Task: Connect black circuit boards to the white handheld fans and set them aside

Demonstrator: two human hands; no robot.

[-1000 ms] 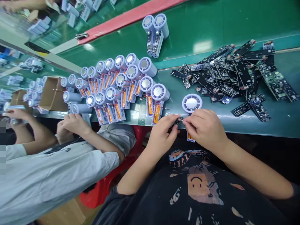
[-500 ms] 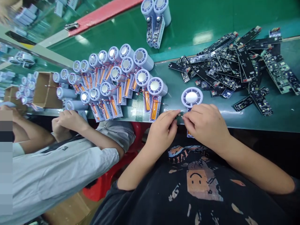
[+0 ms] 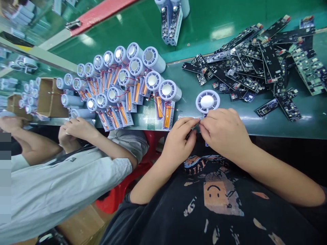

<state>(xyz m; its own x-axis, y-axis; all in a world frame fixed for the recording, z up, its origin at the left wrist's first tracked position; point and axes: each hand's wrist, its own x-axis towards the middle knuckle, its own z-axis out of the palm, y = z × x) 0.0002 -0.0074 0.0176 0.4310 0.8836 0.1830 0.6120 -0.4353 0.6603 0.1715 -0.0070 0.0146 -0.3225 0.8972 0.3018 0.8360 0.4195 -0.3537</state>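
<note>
A lavender handheld fan (image 3: 207, 101) lies at the table's front edge, its round head facing up and its handle mostly covered by my right hand. My left hand (image 3: 180, 143) is closed in a pinch around a thin dark circuit board (image 3: 191, 132), of which only a narrow edge shows. Thumb and fingers of my right hand (image 3: 224, 131) are pressed together right beside the left fingertips, above the fan's handle. What sits between the right fingertips is too small and covered to make out.
Loose circuit boards (image 3: 245, 69) are heaped at the right. Several fans with orange batteries and red wires (image 3: 167, 92) stand at the left. Two fans with boards fitted (image 3: 171, 25) lie at the back. A co-worker's hands (image 3: 76, 131) are at the left, near a cardboard box (image 3: 52, 98).
My fingertips have drawn closer together, and less of the circuit board shows. The view has shifted slightly. The fan remains under my right hand.
</note>
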